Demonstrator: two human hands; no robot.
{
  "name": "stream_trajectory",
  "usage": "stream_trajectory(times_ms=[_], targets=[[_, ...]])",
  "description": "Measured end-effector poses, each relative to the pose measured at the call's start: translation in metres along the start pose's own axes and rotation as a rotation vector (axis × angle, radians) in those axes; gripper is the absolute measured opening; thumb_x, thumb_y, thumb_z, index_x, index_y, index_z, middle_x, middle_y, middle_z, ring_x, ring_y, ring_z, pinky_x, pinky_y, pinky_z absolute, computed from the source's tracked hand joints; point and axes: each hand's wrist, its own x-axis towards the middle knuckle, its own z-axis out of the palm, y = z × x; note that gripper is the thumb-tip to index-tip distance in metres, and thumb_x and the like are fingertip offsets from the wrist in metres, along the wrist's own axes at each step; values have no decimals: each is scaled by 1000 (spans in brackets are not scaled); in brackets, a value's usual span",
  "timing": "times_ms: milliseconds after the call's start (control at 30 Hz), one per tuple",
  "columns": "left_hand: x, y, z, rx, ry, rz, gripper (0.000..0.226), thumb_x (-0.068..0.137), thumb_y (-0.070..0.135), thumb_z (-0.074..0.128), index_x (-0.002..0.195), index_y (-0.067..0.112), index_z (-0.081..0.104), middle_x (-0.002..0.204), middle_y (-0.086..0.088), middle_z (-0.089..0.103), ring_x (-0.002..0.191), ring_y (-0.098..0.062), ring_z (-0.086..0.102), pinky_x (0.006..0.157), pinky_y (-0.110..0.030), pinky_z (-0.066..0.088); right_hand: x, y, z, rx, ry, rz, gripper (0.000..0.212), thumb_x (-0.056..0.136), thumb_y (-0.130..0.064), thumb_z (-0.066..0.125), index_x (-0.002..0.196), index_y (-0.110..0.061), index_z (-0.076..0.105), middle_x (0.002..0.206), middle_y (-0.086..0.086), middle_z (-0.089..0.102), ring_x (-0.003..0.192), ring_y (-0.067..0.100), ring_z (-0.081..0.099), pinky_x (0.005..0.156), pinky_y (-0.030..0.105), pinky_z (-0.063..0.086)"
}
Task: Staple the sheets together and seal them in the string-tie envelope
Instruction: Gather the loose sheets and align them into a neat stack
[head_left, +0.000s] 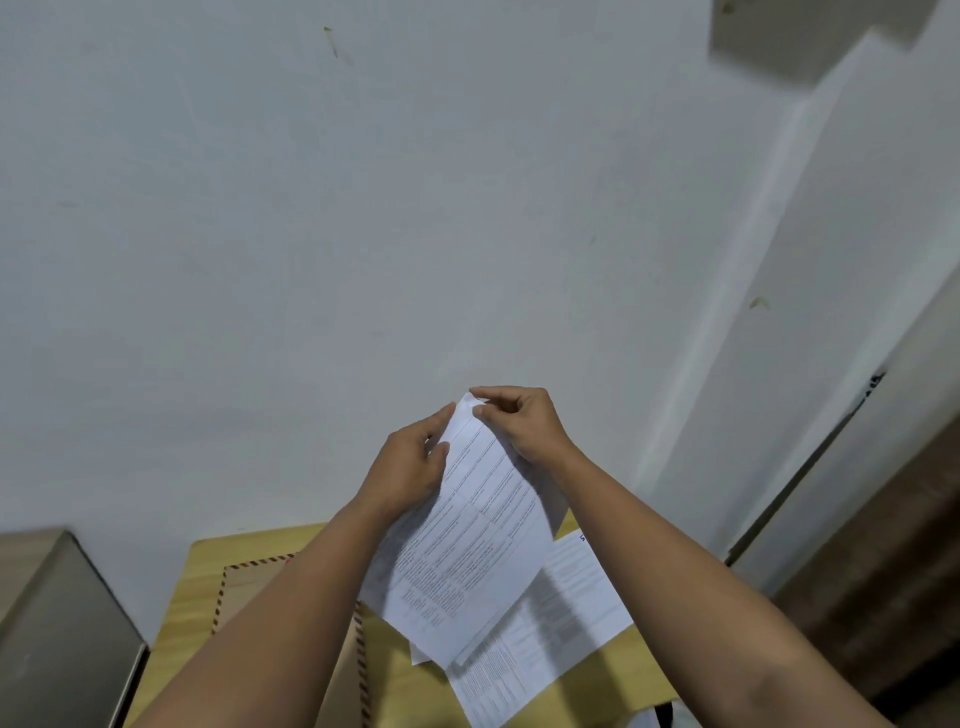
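Both hands hold a few printed white sheets (467, 545) up above the table, tilted toward me. My left hand (410, 462) grips the sheets' left edge near the top. My right hand (519, 421) pinches their top corner between thumb and fingertips. Another printed sheet (550, 629) lies flat on the yellow wooden table (202, 587), below and right of the held ones. A brown envelope (249, 577) with a red-striped border lies on the table at the left, largely hidden under my left forearm. No stapler is in view.
A white wall fills most of the view behind the table. A grey-brown cabinet (57, 623) stands at the lower left. A dark wooden door frame (883, 571) runs down the right side. A dark object (665, 714) peeks in at the bottom edge.
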Motion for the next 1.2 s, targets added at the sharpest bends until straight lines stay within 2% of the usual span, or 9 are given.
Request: stream_trajectory(times_ms=[100, 267, 367, 533, 600, 733, 867, 967, 1200], targets=[[6, -6, 11, 46, 2, -3, 57, 103, 13, 51, 154, 37, 47, 136, 22, 59, 122, -3, 59, 101, -25, 48, 5, 12, -7, -24, -6, 31, 23, 94, -13, 74, 115, -20, 79, 96, 1, 79, 83, 8, 76, 72, 20, 58], [23, -32, 38, 52, 26, -63, 55, 101, 13, 52, 149, 39, 53, 125, 13, 68, 115, -12, 64, 101, -38, 53, 13, 61, -25, -5, -28, 119, 23, 90, -23, 75, 112, -25, 80, 103, 8, 79, 101, 29, 75, 95, 44, 60], [34, -57, 63, 79, -4, -123, 53, 101, 12, 52, 149, 35, 54, 129, 5, 70, 116, -14, 64, 101, -35, 51, 17, 108, -45, -31, -25, 207, 16, 90, -15, 77, 105, -17, 82, 98, 7, 81, 95, 25, 78, 88, 39, 62], [55, -109, 106, 111, -103, -249, 53, 100, 8, 53, 149, 26, 57, 133, 0, 68, 116, -16, 63, 100, -29, 46, 25, 213, -109, -255, 11, 486, 23, 87, 5, 75, 110, 9, 75, 68, 6, 67, 47, 1, 60, 51, 15, 47], [65, -133, 121, 149, -186, -286, 52, 99, 6, 55, 147, 26, 59, 131, -3, 70, 116, -21, 65, 98, -29, 45, 26, 260, -140, -387, -7, 627, 27, 87, -1, 77, 113, 5, 74, 77, 9, 72, 54, 7, 68, 54, 20, 51], [81, -171, 149, 175, -256, -391, 52, 98, 3, 53, 144, 27, 62, 91, -2, 66, 70, -16, 59, 78, -29, 47, 27, 351, -186, -550, -34, 861, 37, 83, -16, 80, 118, -10, 72, 114, 13, 74, 89, 23, 72, 82, 35, 59], [94, -195, 168, 196, -289, -468, 52, 99, 5, 53, 143, 31, 61, 82, 2, 63, 64, -12, 57, 75, -29, 48, 45, 385, -196, -711, -131, 869, 63, 93, -34, 71, 147, -10, 50, 148, 8, 53, 133, 28, 53, 102, 34, 43], [101, -205, 176, 181, -305, -506, 50, 100, 7, 54, 143, 31, 62, 75, 3, 61, 59, -11, 55, 73, -29, 49, 59, 408, -195, -771, -112, 849, 76, 90, -40, 75, 151, -11, 41, 149, 12, 50, 136, 32, 50, 108, 41, 46], [114, -210, 185, 115, -264, -565, 50, 101, 7, 56, 127, 49, 59, 64, 11, 54, 48, 0, 47, 65, -23, 45, 75, 427, -186, -951, -108, 783, 73, 73, -54, 84, 132, -26, 52, 125, 5, 61, 117, 30, 60, 90, 43, 52]])
